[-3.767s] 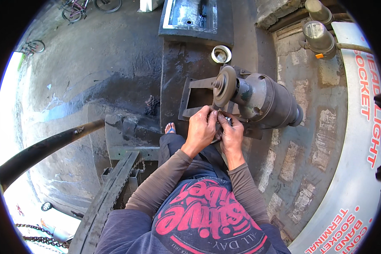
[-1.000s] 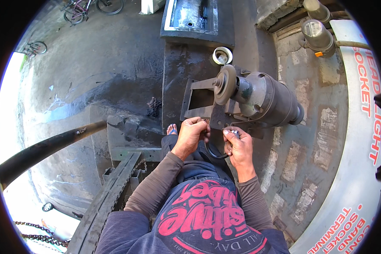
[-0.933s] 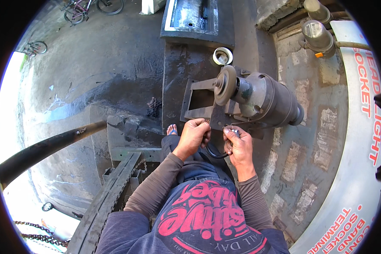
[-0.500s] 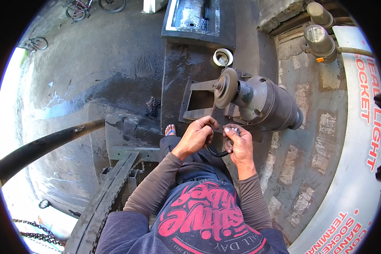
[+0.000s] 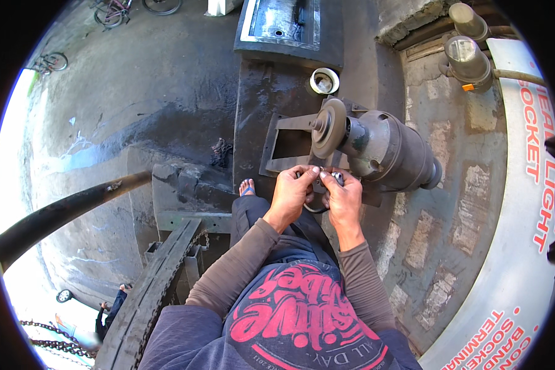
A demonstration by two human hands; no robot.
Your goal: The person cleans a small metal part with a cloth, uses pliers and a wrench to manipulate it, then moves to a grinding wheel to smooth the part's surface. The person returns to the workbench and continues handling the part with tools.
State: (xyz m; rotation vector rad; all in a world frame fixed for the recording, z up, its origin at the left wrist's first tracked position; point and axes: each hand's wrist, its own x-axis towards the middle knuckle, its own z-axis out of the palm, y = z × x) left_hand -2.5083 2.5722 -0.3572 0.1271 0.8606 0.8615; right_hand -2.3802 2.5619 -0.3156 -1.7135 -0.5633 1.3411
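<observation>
Between the two hands, just short of the grinder, a curved piece (image 5: 316, 211) hangs as a dark loop, its lower bend showing beneath the fingers. The left hand (image 5: 290, 192) is curled over one end, thumb and forefinger pressed together; exactly what those tips pinch is hidden. The right hand (image 5: 344, 197) is closed around the other side, and a shiny metal end (image 5: 338, 177) shows at its thumb; whether that belongs to the piece I cannot tell. The thumbs nearly meet, so the step in hand looks like close fingertip work on the piece, away from the wheel (image 5: 328, 128). A next move would seem to call for a steady two-handed hold, with the knuckles clear of that wheel; whether it is spinning is not clear. Right of the wheel lies the grinder (image 5: 391, 148), set by a metal frame (image 5: 271, 139). Beyond stand a white pot (image 5: 312, 77) and a metal basin (image 5: 315, 28). Farther out, a sign (image 5: 505, 203) curves along the right, and a beam (image 5: 145, 290) runs at lower left.
</observation>
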